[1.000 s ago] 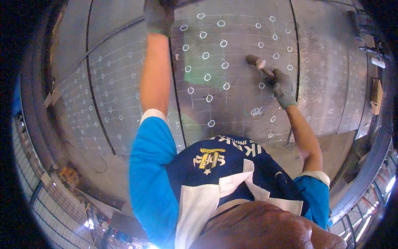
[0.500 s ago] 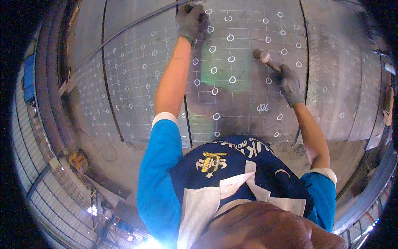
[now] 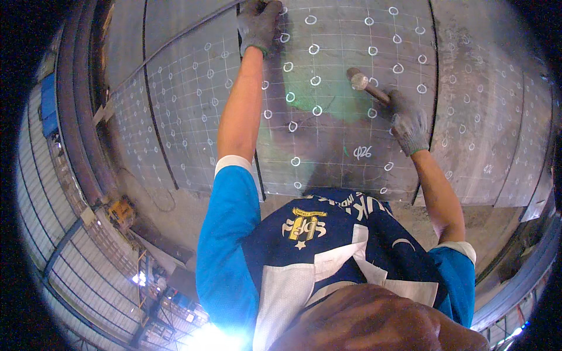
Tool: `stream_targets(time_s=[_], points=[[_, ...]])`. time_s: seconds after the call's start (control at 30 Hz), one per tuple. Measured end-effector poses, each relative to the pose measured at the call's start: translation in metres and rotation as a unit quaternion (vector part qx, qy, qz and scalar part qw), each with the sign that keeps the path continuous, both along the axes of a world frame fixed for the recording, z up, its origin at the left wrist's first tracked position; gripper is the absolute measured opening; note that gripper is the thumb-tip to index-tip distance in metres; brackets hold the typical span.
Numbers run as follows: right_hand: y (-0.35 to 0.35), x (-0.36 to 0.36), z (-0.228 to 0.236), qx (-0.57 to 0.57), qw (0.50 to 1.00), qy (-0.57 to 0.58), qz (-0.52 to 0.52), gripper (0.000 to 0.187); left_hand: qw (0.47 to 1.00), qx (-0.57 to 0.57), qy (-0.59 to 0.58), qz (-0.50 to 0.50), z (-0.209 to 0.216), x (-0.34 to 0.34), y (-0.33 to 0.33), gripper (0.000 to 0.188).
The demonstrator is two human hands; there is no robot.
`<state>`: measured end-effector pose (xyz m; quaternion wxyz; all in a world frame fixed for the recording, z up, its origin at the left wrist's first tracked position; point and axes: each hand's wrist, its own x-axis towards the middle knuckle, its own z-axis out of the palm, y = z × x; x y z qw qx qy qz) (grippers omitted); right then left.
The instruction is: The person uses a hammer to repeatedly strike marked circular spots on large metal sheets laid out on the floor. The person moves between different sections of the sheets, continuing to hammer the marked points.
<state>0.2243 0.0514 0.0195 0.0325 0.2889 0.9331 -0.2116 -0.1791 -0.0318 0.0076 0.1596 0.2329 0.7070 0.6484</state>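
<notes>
While the right hand (image 3: pixel 408 121), grey-gloved, is clamped round the handle of a hammer (image 3: pixel 359 81), that tool sits over the middle steel plate (image 3: pixel 333 137), right of centre, head angled toward the far left corner; can't tell if it touches the surface. Right hand is just inside the plate's right edge. Left hand (image 3: pixel 259 26), also gloved, is at the left edge, well toward the far end; fingertips unclear, so can't tell if they're together or gripping anything. Plate carries rows of white circles (image 3: pixel 316 81) on thin grid lines, plus a green patch (image 3: pixel 300 88). Orange machine (image 3: pixel 121 210) beyond the left plate's (image 3: pixel 196 126) near left corner.
</notes>
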Motion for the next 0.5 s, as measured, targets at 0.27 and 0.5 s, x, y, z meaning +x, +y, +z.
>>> stream_targets(time_s=[0.27,0.5], points=[[0.003,0.039,-0.072,0.094,0.993,0.061,0.048,0.035,0.998,-0.019,-0.057,0.025,0.023,0.020,0.008,0.012],[0.001,0.026,-0.046,0.054,0.996,-0.019,0.068,0.035,0.999,-0.026,0.024,-0.003,-0.009,-0.006,-0.001,0.011]])
